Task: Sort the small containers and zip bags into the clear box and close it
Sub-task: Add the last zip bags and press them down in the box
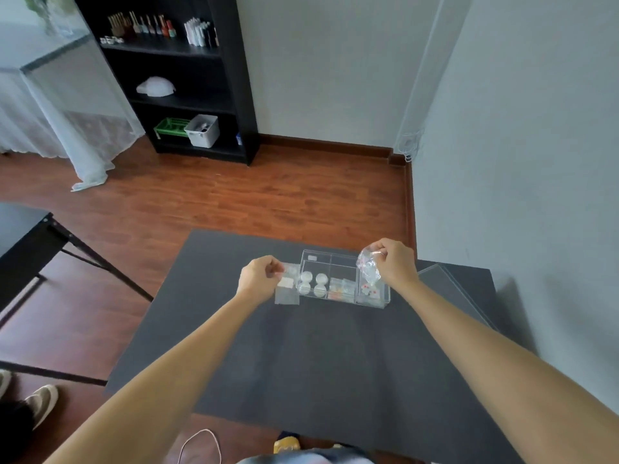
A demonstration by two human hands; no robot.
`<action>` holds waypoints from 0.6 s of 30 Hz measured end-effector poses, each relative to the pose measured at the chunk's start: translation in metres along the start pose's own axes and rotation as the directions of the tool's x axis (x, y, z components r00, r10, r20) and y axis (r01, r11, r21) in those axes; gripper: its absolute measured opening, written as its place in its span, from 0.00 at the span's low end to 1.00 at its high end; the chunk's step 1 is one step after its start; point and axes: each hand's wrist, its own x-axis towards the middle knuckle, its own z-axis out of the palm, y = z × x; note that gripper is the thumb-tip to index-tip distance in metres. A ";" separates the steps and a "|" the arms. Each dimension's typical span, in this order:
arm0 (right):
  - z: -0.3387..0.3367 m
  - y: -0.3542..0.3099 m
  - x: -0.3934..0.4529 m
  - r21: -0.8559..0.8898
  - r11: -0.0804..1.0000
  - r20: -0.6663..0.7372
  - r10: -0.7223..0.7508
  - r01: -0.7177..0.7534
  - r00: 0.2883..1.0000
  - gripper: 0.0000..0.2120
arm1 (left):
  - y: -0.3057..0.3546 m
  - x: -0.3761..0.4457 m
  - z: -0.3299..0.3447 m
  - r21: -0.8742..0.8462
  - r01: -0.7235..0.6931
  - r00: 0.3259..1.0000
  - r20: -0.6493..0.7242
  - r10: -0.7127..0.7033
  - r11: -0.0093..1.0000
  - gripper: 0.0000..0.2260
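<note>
A clear box (331,259) with three compartments stands open at the far middle of the dark table. Several small round white containers (313,283) fill its left compartment, small bags with coloured bits (340,289) lie in the middle one, and a bag with red-and-white pieces (368,291) lies in the right one. My right hand (395,262) pinches a crumpled clear zip bag (367,266) above the right compartment. My left hand (259,277) is closed on a small zip bag (288,271) just left of the box. Another flat zip bag (286,295) lies on the table below it.
The clear lid (449,289) lies on the table right of the box, close to the wall. The dark table (301,356) has open surface toward me. A black shelf (187,78) stands across the wooden floor, and a black desk (23,236) is at the left.
</note>
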 end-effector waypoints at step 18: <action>0.022 0.052 -0.021 0.196 0.974 -0.158 0.146 -0.114 0.976 0.07 | 0.078 0.016 0.086 -0.167 -0.041 0.989 0.136 0.064 0.985 0.10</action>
